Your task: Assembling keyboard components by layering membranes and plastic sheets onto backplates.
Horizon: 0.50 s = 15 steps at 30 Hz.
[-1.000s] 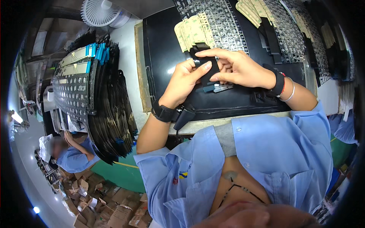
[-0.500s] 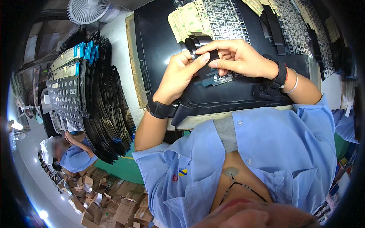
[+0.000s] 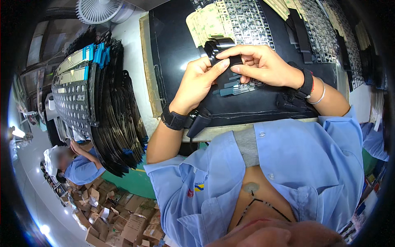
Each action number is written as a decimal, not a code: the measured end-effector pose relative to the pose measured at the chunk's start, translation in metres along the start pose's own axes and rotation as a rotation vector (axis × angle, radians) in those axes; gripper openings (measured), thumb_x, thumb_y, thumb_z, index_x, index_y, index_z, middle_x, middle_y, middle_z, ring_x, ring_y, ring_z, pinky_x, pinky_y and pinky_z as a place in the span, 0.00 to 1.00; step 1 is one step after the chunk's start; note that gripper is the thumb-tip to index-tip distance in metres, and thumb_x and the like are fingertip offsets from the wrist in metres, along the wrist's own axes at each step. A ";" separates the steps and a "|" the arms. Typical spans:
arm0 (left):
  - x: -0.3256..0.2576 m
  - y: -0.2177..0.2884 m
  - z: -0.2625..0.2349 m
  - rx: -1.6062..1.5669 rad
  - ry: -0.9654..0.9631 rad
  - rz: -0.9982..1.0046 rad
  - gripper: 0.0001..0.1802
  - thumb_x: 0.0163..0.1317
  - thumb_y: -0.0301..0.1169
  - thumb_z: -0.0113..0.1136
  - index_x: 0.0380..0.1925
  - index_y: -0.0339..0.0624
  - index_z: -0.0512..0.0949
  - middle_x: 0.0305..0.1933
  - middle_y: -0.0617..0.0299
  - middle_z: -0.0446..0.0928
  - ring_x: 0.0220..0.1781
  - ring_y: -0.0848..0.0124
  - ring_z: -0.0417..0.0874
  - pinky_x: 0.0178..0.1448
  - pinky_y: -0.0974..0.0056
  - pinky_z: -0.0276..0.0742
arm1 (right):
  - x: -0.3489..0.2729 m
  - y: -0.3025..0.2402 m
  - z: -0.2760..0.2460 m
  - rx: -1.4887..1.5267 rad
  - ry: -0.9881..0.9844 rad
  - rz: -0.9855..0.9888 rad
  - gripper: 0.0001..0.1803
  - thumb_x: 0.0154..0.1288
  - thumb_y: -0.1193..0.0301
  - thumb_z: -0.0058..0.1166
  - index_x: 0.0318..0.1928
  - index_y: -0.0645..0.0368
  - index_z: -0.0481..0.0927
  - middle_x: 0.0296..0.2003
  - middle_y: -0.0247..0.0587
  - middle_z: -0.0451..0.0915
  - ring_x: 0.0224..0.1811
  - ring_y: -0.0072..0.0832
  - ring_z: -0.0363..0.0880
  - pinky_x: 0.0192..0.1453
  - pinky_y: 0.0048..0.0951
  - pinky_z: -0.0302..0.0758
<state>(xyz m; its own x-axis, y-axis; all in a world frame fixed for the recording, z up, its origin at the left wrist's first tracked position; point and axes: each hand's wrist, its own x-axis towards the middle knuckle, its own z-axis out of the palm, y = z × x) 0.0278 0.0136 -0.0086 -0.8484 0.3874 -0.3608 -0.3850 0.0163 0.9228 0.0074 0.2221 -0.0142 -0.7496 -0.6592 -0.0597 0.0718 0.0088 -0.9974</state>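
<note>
On my feed, the glossy black flexible strips (image 3: pixel 222 42) sat curled in both bare hands above the middle of the black mat (image 3: pixel 168 53), well in from the left edge of the bench (image 3: pixel 133 61). The left hand (image 3: pixel 195 82) had its thumb pressed flat against bent fingers, with the strips pinched between. The right hand (image 3: pixel 269 68) was nearly closed too, index finger laid across the curl and thumb under it, gripping a black end; its other fingertips were partly hidden from me. Beyond them lay keyboard-like lattice sheets (image 3: pixel 252 24) and pale green-patterned film (image 3: pixel 207 24); teal tabs (image 3: pixel 228 91) showed just toward the mat's near edge. I judged that bending the strips too tightly could crease them, and that a loose thumb could let the curl spring open and knock the sheets askew. I found little writing to go by: the shirt (image 3: pixel 304 164) bore a small yellow-and-blue emblem (image 3: pixel 199 187), the cardboard boxes (image 3: pixel 133 226) carried print too small to read, and the film's repeating marks were illegible.
</note>
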 end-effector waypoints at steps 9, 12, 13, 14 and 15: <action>0.002 -0.005 0.007 0.036 0.088 0.129 0.11 0.65 0.36 0.60 0.39 0.41 0.81 0.27 0.75 0.75 0.23 0.89 0.65 0.26 0.79 0.57 | 0.000 -0.005 0.001 -0.169 -0.014 -0.076 0.25 0.59 0.76 0.61 0.58 0.53 0.75 0.27 0.25 0.76 0.23 0.07 0.64 0.25 0.14 0.61; 0.001 -0.002 0.007 -0.009 0.055 0.130 0.11 0.65 0.35 0.60 0.40 0.40 0.80 0.28 0.74 0.76 0.25 0.88 0.66 0.27 0.79 0.58 | 0.000 -0.003 0.003 -0.073 0.005 -0.058 0.24 0.59 0.77 0.59 0.58 0.54 0.75 0.30 0.28 0.78 0.24 0.08 0.68 0.26 0.14 0.66; 0.000 -0.001 0.007 -0.049 0.021 0.117 0.11 0.65 0.35 0.60 0.41 0.40 0.80 0.29 0.73 0.77 0.25 0.88 0.66 0.27 0.79 0.58 | 0.000 -0.002 0.003 -0.064 -0.002 -0.064 0.23 0.60 0.77 0.58 0.57 0.54 0.75 0.32 0.29 0.79 0.25 0.09 0.70 0.28 0.14 0.69; -0.001 0.000 0.005 -0.051 0.022 0.116 0.11 0.65 0.35 0.60 0.41 0.40 0.80 0.29 0.73 0.77 0.25 0.88 0.66 0.27 0.79 0.58 | 0.000 -0.002 0.003 -0.054 -0.009 -0.071 0.23 0.60 0.78 0.57 0.57 0.54 0.75 0.34 0.30 0.80 0.26 0.10 0.72 0.30 0.15 0.72; -0.001 0.001 0.005 -0.090 0.000 0.081 0.11 0.65 0.34 0.59 0.42 0.40 0.79 0.30 0.73 0.77 0.25 0.88 0.67 0.27 0.79 0.58 | -0.001 -0.002 0.003 -0.054 -0.009 -0.071 0.23 0.60 0.78 0.57 0.57 0.54 0.75 0.34 0.30 0.80 0.26 0.10 0.72 0.30 0.15 0.72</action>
<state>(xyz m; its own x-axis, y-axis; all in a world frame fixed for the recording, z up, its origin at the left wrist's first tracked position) 0.0303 0.0172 -0.0068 -0.8781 0.3838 -0.2856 -0.3464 -0.0983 0.9329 0.0096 0.2205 -0.0123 -0.7454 -0.6665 0.0110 -0.0168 0.0023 -0.9999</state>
